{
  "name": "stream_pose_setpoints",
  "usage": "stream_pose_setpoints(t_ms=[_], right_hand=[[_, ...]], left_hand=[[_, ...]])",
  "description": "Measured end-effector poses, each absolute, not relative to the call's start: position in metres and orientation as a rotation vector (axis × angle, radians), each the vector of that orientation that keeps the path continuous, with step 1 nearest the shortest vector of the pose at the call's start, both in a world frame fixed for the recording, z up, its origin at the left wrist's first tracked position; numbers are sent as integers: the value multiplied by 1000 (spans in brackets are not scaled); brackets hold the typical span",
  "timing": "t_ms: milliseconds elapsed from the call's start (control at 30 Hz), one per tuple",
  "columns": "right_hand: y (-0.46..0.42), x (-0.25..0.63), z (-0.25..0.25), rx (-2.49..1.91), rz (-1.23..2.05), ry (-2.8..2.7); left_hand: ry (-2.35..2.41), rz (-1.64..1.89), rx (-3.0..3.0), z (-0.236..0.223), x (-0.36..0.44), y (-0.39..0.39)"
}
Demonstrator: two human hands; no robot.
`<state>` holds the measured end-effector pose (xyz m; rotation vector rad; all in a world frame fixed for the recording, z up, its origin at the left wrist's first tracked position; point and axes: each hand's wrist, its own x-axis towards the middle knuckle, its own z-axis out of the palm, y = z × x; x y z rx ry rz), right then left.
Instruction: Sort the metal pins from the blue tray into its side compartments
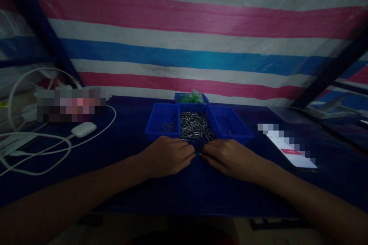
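My left hand [170, 155] and my right hand [231, 156] meet over the table in front of the blue bins, fingers pinched. A small thin metal piece [198, 154] spans the gap between their fingertips; its exact kind is too small and dark to tell. A ring is on a right finger. Just beyond my hands lies a heap of thin metal pins [195, 124]. The left blue bin [162, 135] holds several similar pins, and the right blue bin [243, 136] has a few along its bottom.
Behind the heap, a small blue bin [176, 98] contains a green-tinted plastic bag [193, 97]. White cables and a white adapter [84, 129] lie at left on the dark blue table [184, 195]. A lit phone [296, 155] rests at right. Striped sheeting [184, 15] hangs behind.
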<state>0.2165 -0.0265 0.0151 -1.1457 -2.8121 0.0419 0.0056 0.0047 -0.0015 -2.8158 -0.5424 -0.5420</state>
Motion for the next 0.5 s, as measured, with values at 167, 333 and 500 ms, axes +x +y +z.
stream_pose_setpoints(t_ms=[167,333,500], right_hand=[[-29,216,16,-1065,49,-2866],[-30,215,17,-1074,32,-2861],[-29,216,17,-1147,-21,-2823]], left_hand=[[-400,-589,-2801,0,5,4],[-397,-571,-2801,2,5,3],[-481,-537,-2786,0,4,5]])
